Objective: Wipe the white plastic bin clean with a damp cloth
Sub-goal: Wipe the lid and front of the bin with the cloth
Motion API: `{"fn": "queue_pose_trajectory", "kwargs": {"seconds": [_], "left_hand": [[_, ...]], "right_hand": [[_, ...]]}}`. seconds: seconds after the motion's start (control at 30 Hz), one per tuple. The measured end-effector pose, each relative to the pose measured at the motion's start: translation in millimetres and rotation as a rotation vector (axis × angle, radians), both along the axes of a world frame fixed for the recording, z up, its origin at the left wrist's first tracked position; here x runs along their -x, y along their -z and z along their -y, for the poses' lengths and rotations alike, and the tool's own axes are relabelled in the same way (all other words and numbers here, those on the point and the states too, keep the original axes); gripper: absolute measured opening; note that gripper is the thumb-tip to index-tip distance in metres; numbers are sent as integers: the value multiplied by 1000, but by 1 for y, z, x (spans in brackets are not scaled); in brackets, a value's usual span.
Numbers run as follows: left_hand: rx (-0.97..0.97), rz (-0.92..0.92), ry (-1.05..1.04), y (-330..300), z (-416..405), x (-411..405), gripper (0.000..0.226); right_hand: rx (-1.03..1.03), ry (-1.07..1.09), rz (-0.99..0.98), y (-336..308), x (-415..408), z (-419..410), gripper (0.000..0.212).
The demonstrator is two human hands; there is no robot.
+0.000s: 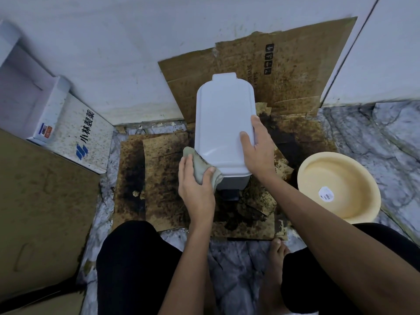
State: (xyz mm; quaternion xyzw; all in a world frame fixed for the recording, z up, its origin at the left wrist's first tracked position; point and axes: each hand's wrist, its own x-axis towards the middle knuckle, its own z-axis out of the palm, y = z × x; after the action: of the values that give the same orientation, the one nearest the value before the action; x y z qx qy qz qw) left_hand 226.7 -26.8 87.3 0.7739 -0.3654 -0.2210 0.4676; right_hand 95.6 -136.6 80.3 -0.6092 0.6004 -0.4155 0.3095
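- Head view: white plastic bin (221, 123) stands on stained cardboard (163, 178) on the floor, close to the wall, lid shut, between the person's knees and the wall.
- Left hand (195, 189) grips the damp cloth (200, 165) – fingers curled round it, cloth pressed on the bin's near left corner, just under the lid edge.
- Right hand (258, 146) lies flat on the lid's right side, fingers straight, holding nothing – it steadies the bin.
- To do it well, imo: keep that right palm bearing down so the bin can't slide on the cardboard; wipe in overlapping strokes along the left wall, top to bottom.
- Refold to a clean face when the cloth looks soiled; yellow basin (338, 187) sits near on the right, water inside not visible.
- Keep the cloth off the cardboard – it would pick up grime.
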Motion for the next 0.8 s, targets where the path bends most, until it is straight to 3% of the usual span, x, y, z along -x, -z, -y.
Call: {"fn": "queue_pose_trajectory", "kwargs": {"seconds": [0.1, 0.27, 0.57, 0.8], "left_hand": [[-9, -8, -27, 0, 1, 1, 63], [-47, -167, -146, -1, 3, 1, 64], [-11, -251, -152, -1, 1, -3, 57], [94, -58, 68, -8, 2, -22, 50]], "right_hand": [[-5, 1, 2, 0, -1, 0, 55], [-9, 2, -3, 0, -2, 0, 55], [-4, -11, 15, -2, -1, 0, 56], [-17, -10, -12, -2, 0, 1, 55]]}}
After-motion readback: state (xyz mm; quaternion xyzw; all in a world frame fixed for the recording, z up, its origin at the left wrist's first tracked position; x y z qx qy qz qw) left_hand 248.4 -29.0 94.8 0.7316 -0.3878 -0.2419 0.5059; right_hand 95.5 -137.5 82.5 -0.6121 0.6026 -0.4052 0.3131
